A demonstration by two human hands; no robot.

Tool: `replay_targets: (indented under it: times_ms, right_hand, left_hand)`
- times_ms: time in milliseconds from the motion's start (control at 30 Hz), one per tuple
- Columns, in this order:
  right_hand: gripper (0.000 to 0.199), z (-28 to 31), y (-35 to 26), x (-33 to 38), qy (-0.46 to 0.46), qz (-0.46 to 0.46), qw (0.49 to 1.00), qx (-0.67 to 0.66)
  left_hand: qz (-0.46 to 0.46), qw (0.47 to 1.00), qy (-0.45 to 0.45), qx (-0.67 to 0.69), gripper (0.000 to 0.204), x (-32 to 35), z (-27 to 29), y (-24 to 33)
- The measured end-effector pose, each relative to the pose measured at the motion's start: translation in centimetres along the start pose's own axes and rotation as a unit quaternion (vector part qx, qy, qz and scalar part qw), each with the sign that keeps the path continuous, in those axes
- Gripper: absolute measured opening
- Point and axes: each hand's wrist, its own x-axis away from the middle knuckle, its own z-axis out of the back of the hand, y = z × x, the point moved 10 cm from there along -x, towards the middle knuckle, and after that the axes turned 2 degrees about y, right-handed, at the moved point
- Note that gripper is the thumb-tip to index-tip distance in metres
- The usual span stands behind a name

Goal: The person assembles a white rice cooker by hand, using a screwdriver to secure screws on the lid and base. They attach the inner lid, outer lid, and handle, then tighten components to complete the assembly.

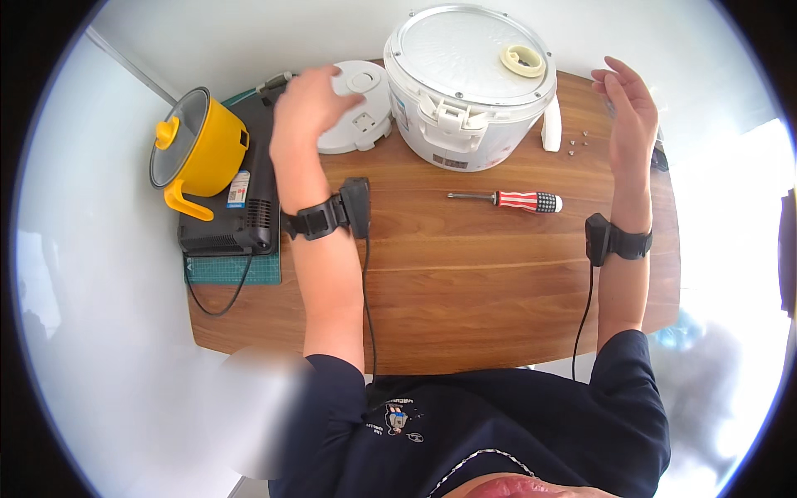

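Observation:
A white rice cooker (465,124) stands at the back of the table, its silvery top plate (448,54) bare around a cream ring (523,61). To its left lies a round white cover (363,124). My left hand (309,108) is over the left side of that cover with thumb and fingers apart; contact cannot be made out. Beyond the cooker's right side, my right hand (633,108) is raised, fingers loosely bent and apart, holding nothing I can see. Several small screws (572,153) lie between it and the cooker. A screwdriver (527,202) with a red, white and black handle lies in front.
At the left, a yellow pot (203,153) with a glass lid sits on a black appliance (220,236) with a cord. Under that is a green mat (232,270). A small black object (660,159) lies at the table's right edge. Black wrist devices trail cables.

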Motion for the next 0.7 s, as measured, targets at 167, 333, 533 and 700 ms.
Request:
replay_targets:
  times_ms: [167,333,533,700]
  right_hand:
    - [0.030,0.6,-0.3,1.2,0.023,-0.011,1.000,-0.013]
    - [0.028,1.4,0.9,1.9,0.043,-0.044,0.996,-0.069]
    - [0.029,1.7,-0.4,1.6,0.018,-0.012,0.994,-0.106]
    - [0.026,2.3,-1.5,1.1,0.017,0.002,0.994,-0.112]
  left_hand:
    - [-0.013,0.993,-0.113,-0.028,0.094,0.4,-5.8,2.5]
    - [0.005,0.992,-0.112,-0.065,0.099,1.5,-9.0,2.9]
    - [0.003,0.996,0.011,-0.088,0.105,3.6,-8.4,2.4]
    - [-0.018,0.994,-0.025,-0.101,0.103,3.6,-9.4,2.2]
